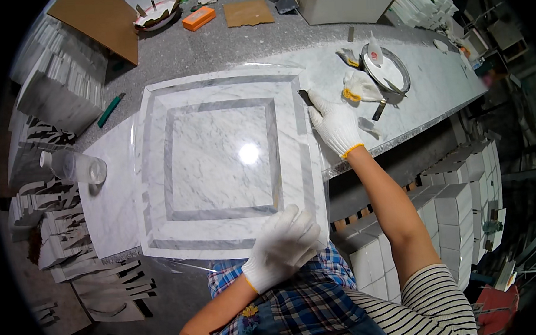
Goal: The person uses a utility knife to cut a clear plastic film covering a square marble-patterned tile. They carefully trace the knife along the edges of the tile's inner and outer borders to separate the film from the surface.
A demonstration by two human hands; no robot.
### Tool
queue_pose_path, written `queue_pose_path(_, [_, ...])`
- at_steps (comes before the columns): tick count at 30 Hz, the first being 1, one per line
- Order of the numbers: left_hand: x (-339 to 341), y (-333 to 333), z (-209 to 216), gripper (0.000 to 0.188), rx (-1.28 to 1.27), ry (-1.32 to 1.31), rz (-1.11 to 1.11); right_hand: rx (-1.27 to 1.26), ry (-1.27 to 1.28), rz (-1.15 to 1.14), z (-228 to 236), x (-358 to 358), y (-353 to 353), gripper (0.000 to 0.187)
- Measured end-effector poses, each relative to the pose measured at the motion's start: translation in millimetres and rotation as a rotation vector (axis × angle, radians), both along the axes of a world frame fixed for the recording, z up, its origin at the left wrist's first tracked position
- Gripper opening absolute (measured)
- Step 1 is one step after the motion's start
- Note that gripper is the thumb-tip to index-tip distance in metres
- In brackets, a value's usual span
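A square white-and-grey marble panel (219,161) with inlaid grey bands lies before me on clear plastic film. My left hand (282,248), in a white knit glove, is over its lower right edge with the fingers curled in; whatever they may hold is hidden. Beyond the panel's upper right side is my right hand (333,123), gloved too and closed on a small dark scraper blade (304,97). The blade's tip is at the panel's edge, and the rest of the tool is covered by the glove.
On the right are a bowl of white paste (389,79) with a bottle in it, a crumpled glove (361,87) and a loose blade (379,109). A clear jar (77,168) and green cutter (111,110) sit left. Stone tile stacks (63,81) and white boxes (404,227) flank the table.
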State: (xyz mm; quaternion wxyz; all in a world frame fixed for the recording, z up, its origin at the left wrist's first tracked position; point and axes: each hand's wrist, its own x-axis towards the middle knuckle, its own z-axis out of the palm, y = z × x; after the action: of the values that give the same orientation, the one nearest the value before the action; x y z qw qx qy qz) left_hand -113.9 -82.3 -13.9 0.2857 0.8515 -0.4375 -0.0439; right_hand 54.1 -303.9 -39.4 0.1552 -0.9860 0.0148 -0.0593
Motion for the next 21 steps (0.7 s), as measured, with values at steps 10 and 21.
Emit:
queue_pose_path(10, [1,-1,-3,0.039,-0.009,-0.009,0.011,0.106,-0.088,0.096,-10,-6,-14,0.040])
queue_pose_path(21, [-2,1,-5,0.042,-0.013,-0.010,0.010,0.061,-0.078,0.122,-16,-5,-18,0.040])
